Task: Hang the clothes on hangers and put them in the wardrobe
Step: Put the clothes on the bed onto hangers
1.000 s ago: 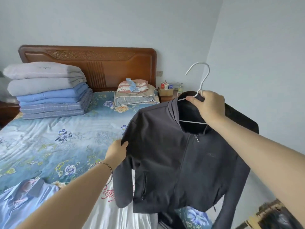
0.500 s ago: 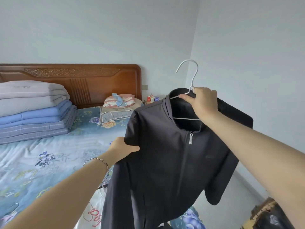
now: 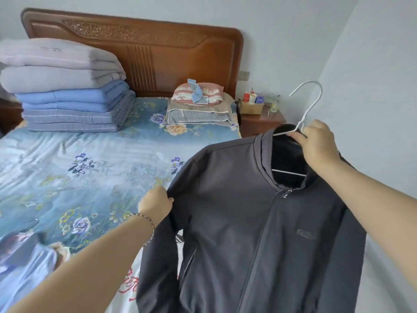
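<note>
Right grip (image 3: 316,143) is clenched round the neck of a white hanger (image 3: 309,102), just under its hook, which rises above the knuckles and curls over to the left. A dark grey jacket (image 3: 237,211) hangs from the hanger directly below this grip, in the air, with its front toward the person. Its zip is closed up to the base of the collar, and the hanger's lower bar shows white inside the neck opening. Left grip (image 3: 155,203), lower and well to the left of the right one, pinches the jacket's sleeve fabric just under the shoulder seam, and the sleeve drops straight down beneath it. A thin bracelet (image 3: 144,222) circles that wrist. Beyond and left of the left grip spreads a bed (image 3: 79,154) with a blue flowered sheet. Far beyond it, a stack of folded quilts (image 3: 67,86) sits against the carved wooden headboard (image 3: 158,48). Between the two grips and farther back lies a pile of pillows (image 3: 198,105). A nightstand (image 3: 261,123) stands just beyond and left of the right grip, carrying a box (image 3: 251,107) and small bottles too small to tell apart. Down to the left of the left grip, a blue shirt (image 3: 22,256) lies blurred on the bed. Under the left forearm is a white cloth with red lettering (image 3: 129,281), partly hidden by the jacket.
</note>
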Tool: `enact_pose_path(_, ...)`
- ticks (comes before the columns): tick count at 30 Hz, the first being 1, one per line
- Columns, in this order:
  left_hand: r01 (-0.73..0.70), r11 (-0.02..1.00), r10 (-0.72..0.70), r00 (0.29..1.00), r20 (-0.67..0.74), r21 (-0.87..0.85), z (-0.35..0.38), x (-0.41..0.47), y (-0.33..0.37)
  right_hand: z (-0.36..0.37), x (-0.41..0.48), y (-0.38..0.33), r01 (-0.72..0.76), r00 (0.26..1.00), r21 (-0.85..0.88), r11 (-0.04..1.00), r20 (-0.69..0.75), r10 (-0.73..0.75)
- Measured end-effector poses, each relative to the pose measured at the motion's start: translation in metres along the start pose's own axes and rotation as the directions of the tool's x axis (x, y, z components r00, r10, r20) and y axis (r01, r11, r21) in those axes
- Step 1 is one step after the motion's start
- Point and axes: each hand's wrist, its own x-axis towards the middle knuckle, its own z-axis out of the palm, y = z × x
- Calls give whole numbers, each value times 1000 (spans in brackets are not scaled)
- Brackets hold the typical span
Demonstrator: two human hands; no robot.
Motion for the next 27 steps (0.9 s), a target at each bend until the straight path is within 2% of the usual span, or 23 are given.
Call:
enact_pose_path(3, 48, 978, -48, 999, -5, 201, 40, 41, 5, 72, 23, 16, 36, 994, -260, 965, 108, -8)
enact_pose_path(6, 101, 973, -102, 995, -4, 210, 79, 81, 8, 137, 32, 30, -140, 917, -326, 935, 314, 247)
enact_pose_path(9, 188, 982, -188, 982, 19, -16, 112, 121, 1, 204, 35, 50, -398, 796, -155, 904, 432, 424)
enact_pose_path(10, 204, 973, -203, 979, 15, -107, 122, 134, -3, 227, 37, 56, -528, 733, -56, 848, 473, 488)
enact_pose_path(12, 228, 937, -229, 973, 28, -263, 137, 159, -9, 267, 43, 63, -741, 598, 88, 665, 537, 595)
enact_pose_path(13, 253, 907, -249, 967, 55, -336, 143, 170, -11, 286, 48, 65, -769, 584, 127, 626, 536, 610)
enact_pose_path(17, 352, 771, -324, 934, 150, -531, 148, 207, -4, 334, 82, 52, -721, 673, 176, 670, 410, 616)
enact_pose_path(21, 233, 825, -257, 966, 25, -516, 138, 259, 2, 358, 138, 32, -597, 798, 259, 759, 284, 531)
enact_pose_path(23, 128, 852, -186, 981, -64, -508, 130, 284, 8, 373, 163, 23, -575, 817, 407, 710, 344, 464)
enact_pose_path(25, 15, 869, -72, 993, -97, -494, 124, 307, 10, 392, 180, 20, -571, 805, 448, 688, 470, 362)
enact_pose_path(27, -8, 856, 1, 1000, -14, -518, 129, 321, -1, 410, 183, 23, -495, 773, 284, 821, 576, 266)
